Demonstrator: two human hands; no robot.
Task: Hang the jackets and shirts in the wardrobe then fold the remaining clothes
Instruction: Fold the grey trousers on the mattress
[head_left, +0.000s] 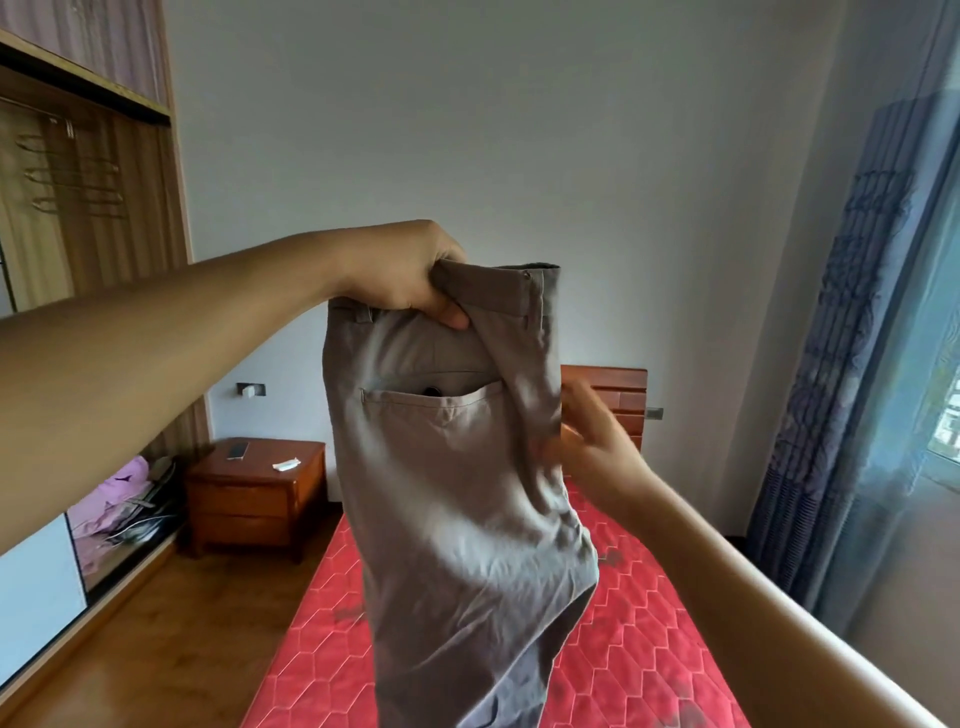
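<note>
Centrally, the grey trousers hung in the air above the red mattress of the bed, back pocket towards the camera. The left hand gripped the waistband, fingers curled over its top edge. The right hand, blurred, met the trousers' right edge; whether it pinched the cloth could not be told. The wardrobe with hangers stood at left, the nightstand beside the bed.

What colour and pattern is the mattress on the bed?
Red, quilted in hexagons, with dark smudges; the mattress shows best in the head view, behind the trousers.
</note>
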